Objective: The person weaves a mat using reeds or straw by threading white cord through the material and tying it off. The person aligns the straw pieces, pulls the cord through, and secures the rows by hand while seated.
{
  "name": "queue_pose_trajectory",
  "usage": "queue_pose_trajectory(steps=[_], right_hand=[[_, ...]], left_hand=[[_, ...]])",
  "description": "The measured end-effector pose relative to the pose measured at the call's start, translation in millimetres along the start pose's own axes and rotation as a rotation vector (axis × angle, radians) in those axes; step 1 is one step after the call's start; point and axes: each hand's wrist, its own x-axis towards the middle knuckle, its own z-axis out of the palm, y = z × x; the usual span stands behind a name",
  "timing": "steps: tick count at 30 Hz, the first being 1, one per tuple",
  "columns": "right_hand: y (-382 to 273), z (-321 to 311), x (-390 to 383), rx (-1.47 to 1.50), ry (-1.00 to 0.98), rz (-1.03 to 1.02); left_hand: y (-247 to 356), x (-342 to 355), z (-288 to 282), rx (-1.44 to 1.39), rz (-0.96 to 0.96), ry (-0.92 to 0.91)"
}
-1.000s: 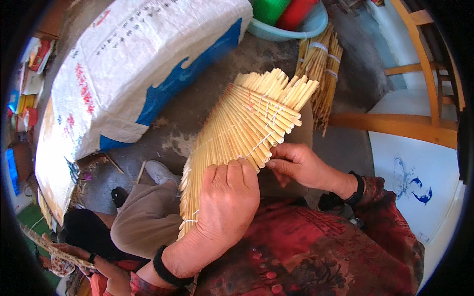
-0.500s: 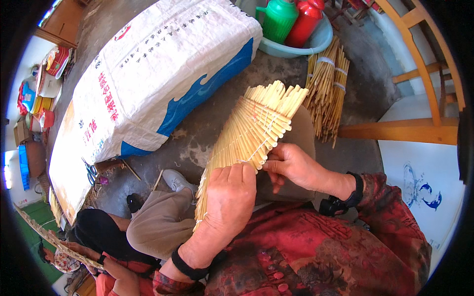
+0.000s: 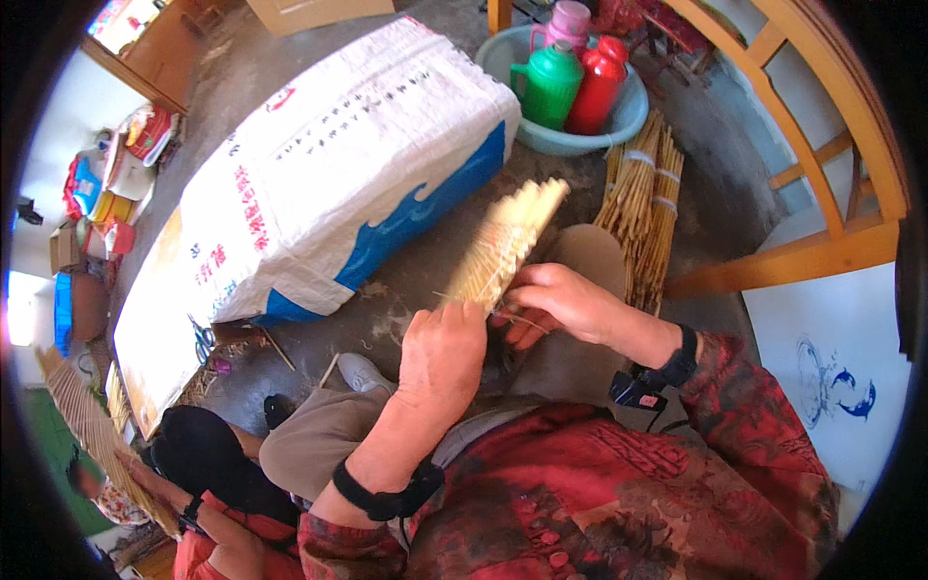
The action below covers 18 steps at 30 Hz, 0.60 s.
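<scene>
A panel of pale straw-coloured stalks (image 3: 500, 237), laid side by side and tied across with thin thread, stands tilted above my lap and is blurred by motion. My left hand (image 3: 443, 353) is closed in a fist round its lower end. At the panel's right edge is my right hand (image 3: 570, 302), thumb and forefinger pinched together and the other fingers curled. A thin pale thread (image 3: 527, 320) runs by these fingers, and they seem to grip it. The pinch itself is partly hidden.
Ahead lies a large white and blue woven sack (image 3: 338, 164), with scissors (image 3: 202, 340) near its left end. A light-blue basin (image 3: 580, 143) holds flasks. Stalk bundles (image 3: 643, 203) lie beside a wooden frame (image 3: 802, 266). At left, a co-worker's arm (image 3: 227, 532) reaches to another panel (image 3: 92, 416).
The panel has turned and now shows narrower, its top lower and further left. My left hand has shifted slightly left; my right hand remains at the panel's edge. The view has tilted upward.
</scene>
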Motion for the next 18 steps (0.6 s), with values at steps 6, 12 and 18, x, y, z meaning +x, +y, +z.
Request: queue_pose_trajectory(steps=[6,12,18], right_hand=[[-17,-49,-60,-1.023,0.030,-0.506],[-59,-29,-51,-0.544,0.106,-0.527],[-45,37,12,-0.686,-0.325,-0.375]], left_hand=[[-41,-31,-51,0.007,0.002,0.120],[-71,-67,-86,0.010,-0.035,0.032],[-76,-91,-70,-0.012,0.136,0.106]])
